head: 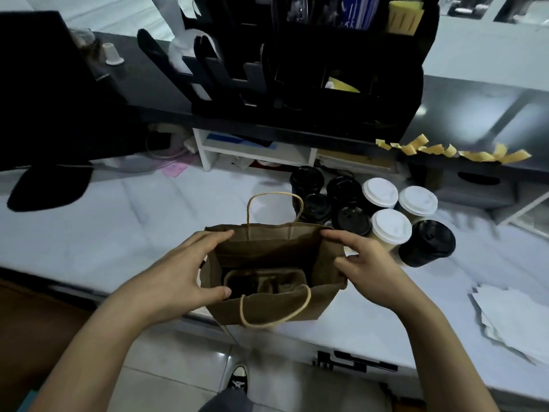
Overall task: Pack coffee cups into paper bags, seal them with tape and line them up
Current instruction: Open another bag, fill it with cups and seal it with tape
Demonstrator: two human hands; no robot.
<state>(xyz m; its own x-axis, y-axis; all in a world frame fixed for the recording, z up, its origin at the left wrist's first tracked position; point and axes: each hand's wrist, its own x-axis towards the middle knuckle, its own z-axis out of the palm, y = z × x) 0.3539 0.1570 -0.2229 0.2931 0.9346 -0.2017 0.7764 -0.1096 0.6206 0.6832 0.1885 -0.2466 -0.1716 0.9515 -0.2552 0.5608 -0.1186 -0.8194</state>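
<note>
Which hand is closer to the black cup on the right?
Right. The right hand holds the bag's edge just beside the black cup; the left hand is across the bag.

The white paper stack (517,319) is running off the right edge. The paper bag (276,307) is hiding the black cups' (344,200) lower bodies, and shadow is obscuring the cup carrier (264,282) inside it.

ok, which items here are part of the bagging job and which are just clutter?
Job:
paper bag, held open at its rim by left hand and right hand
cup holder inside the bag
lidded cups beside the bag
tape strips on the shelf edge

Clutter:
black organiser
white papers
pink note
</note>
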